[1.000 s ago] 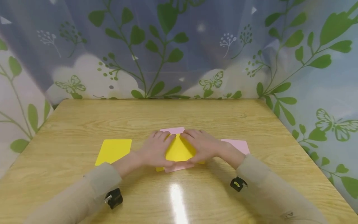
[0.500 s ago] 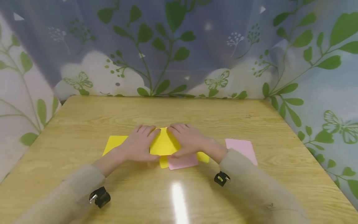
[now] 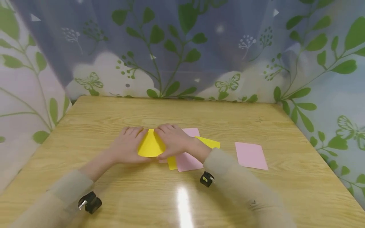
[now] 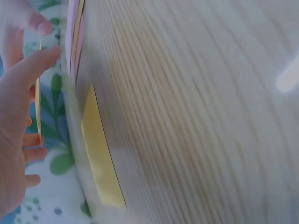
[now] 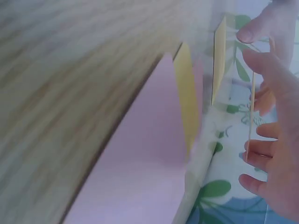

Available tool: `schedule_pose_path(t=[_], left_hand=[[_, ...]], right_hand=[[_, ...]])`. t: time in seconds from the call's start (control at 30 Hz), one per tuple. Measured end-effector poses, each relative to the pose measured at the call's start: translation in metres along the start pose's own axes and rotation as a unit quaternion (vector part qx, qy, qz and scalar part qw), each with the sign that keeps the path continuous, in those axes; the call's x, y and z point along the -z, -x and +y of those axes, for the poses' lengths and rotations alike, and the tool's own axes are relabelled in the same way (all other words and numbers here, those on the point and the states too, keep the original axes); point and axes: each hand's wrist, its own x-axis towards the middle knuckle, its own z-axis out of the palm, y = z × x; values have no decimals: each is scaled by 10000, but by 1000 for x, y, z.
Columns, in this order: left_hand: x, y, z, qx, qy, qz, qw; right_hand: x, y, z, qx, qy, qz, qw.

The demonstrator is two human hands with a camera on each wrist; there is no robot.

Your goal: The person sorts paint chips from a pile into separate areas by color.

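Observation:
Both hands hold one yellow sheet by its sides, just above the wooden table. My left hand pinches its left edge and my right hand pinches its right edge. In the left wrist view the sheet shows edge-on between the thumb and fingers of my left hand, above another yellow sheet lying flat. In the right wrist view my right hand grips the thin yellow edge. Right of the hands lies a crossed pile of a pink sheet and a yellow sheet.
A single pink sheet lies alone to the right. A leaf-patterned curtain closes in the table at the back and sides. A black wrist camera sits on the left sleeve and another on the right sleeve.
Both hands have carried the yellow sheet leftward, off the pink and yellow pile, to over the spot where the left yellow sheet lay. The pile is now uncovered.

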Motion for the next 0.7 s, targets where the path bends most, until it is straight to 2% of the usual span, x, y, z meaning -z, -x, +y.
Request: schedule_pose_path(t=[0.17, 0.27, 0.53, 0.7], left_hand=[[0, 14, -18, -129, -20, 147, 9998], [1, 21, -28, -186, -26, 112, 9998], [4, 32, -45, 17, -31, -451, 9990], [7, 38, -52, -7, -5, -541, 9985]], right_hand=[[-4, -15, -16, -117, 135, -129, 9998], [-6, -24, -24, -187, 113, -195, 9996], [-12, -44, -42, -364, 50, -255, 9990], [-14, -55, -52, -476, 96, -335, 9983]])
